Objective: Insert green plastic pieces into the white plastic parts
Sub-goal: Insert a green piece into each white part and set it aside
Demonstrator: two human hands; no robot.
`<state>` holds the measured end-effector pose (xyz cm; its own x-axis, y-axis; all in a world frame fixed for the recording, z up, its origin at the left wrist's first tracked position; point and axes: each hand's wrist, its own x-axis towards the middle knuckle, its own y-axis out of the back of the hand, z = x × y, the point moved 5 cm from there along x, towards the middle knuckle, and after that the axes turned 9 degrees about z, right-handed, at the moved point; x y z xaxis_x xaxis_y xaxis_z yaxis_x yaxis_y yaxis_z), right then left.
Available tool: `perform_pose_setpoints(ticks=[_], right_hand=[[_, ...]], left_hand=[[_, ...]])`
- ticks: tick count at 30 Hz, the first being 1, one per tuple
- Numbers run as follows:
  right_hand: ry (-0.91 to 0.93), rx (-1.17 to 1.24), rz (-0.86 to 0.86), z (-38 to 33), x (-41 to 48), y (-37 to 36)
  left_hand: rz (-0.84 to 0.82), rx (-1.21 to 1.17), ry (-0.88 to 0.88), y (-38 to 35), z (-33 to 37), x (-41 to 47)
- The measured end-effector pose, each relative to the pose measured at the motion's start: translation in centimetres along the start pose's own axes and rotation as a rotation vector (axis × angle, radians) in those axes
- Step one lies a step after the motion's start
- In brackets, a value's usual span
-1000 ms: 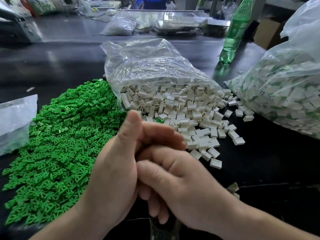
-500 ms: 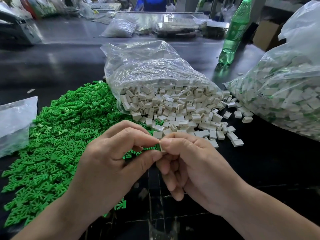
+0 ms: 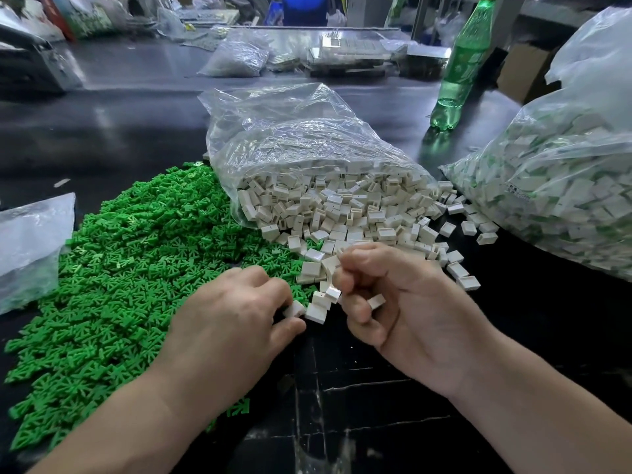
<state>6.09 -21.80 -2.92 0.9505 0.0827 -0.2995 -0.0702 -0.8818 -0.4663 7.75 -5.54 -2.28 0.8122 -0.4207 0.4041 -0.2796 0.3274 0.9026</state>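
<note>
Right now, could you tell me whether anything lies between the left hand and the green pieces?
Nothing visible does. The left hand lies over the edge of the green pieces, which lie uncovered beside its fingers; it pinches one white part.

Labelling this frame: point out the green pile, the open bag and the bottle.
green pile (image 3: 130, 285), head view, middle of the heap
open bag (image 3: 290, 138), head view, clear upper film
bottle (image 3: 465, 63), head view, its body

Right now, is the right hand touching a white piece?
Touching. The head view shows the right hand with its curled fingers pinching a small white piece; no gap shows between them.
</note>
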Motion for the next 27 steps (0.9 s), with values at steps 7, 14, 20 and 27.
perform_pose_setpoints(ticks=[7,14,20,27], right_hand=[[0.032,-0.161,-0.042,0.5,-0.1,-0.4],[0.125,-0.375,0.011,0.9,-0.1,-0.3],[0.184,-0.540,-0.061,1.4,-0.5,-0.8],[-0.008,-0.218,-0.222,1.5,-1.0,-1.8]], left_hand=[[-0.027,-0.056,-0.104,-0.2,0.6,0.1],[0.035,-0.260,0.025,1.0,-0.3,0.2],[0.194,-0.640,0.138,2.9,0.5,-0.2],[0.204,-0.550,0.004,3.2,0.9,-0.2]])
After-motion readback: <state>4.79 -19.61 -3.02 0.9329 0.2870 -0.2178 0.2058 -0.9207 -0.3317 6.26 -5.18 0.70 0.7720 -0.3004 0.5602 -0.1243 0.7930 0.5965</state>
